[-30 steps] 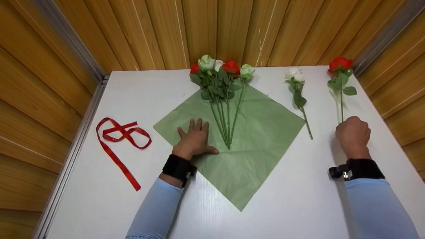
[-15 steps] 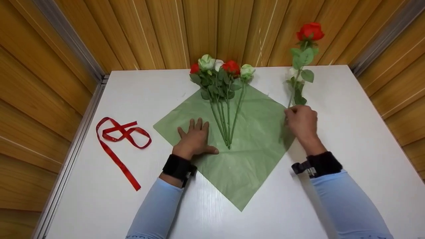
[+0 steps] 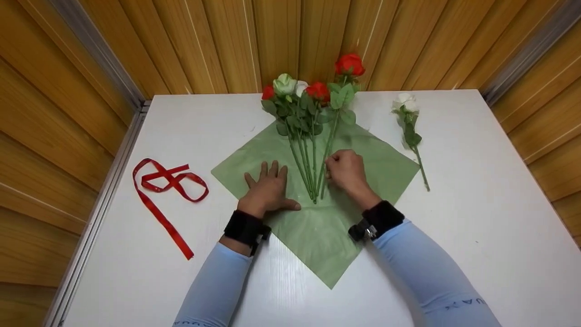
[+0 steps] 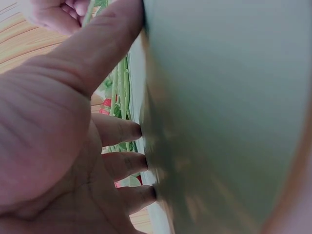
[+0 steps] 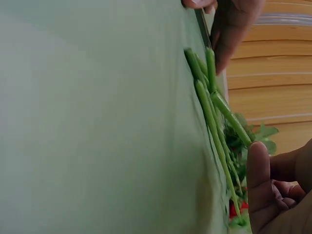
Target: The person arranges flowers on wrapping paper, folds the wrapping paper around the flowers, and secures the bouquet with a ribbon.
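The head camera faces forward and down from above and behind the fingers, at the longest range, covering the left hand [image 3: 267, 193], the right hand [image 3: 348, 171] and most of the green sheet [image 3: 317, 240] beneath them. The left wrist camera [image 3: 263, 234] faces past the thumb toward the left fingertips at close range, its view turned sideways; flower stems [image 4: 122, 85] appear beyond these fingers. The right wrist camera [image 3: 362, 230], also close and sideways, faces past the right thumb, with stem ends near the fingertips. Both wrist views share the flower stems between the hands, and each includes the opposite hand's fingers
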Motion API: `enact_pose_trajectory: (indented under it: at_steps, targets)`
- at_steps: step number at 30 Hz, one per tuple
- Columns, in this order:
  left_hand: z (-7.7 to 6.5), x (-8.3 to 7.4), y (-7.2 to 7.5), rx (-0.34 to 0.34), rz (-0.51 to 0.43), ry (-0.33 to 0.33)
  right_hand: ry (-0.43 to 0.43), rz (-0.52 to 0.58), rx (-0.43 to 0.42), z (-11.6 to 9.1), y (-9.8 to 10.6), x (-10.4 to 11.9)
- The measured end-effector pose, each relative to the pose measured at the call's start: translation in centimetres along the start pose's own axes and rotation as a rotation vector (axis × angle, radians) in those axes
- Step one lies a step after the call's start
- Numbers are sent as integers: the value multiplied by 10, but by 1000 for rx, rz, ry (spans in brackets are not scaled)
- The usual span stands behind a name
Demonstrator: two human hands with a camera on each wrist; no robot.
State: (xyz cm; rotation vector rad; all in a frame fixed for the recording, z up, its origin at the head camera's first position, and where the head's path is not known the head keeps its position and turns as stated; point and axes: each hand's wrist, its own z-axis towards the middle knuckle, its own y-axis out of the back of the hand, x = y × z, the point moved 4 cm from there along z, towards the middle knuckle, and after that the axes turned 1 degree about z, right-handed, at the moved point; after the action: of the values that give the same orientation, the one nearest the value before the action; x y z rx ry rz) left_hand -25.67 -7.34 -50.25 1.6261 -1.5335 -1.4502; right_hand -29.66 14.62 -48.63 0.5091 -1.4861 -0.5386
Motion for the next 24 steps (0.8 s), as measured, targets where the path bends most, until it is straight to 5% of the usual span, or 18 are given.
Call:
enact_pose_trajectory:
  at_steps: [10,24]
  targets:
    - [1,-1,0,0,18,11,-71,12,103,6,-24,4]
    - [1,0,0,1,9,-2,31,-138,66,8,-26,4]
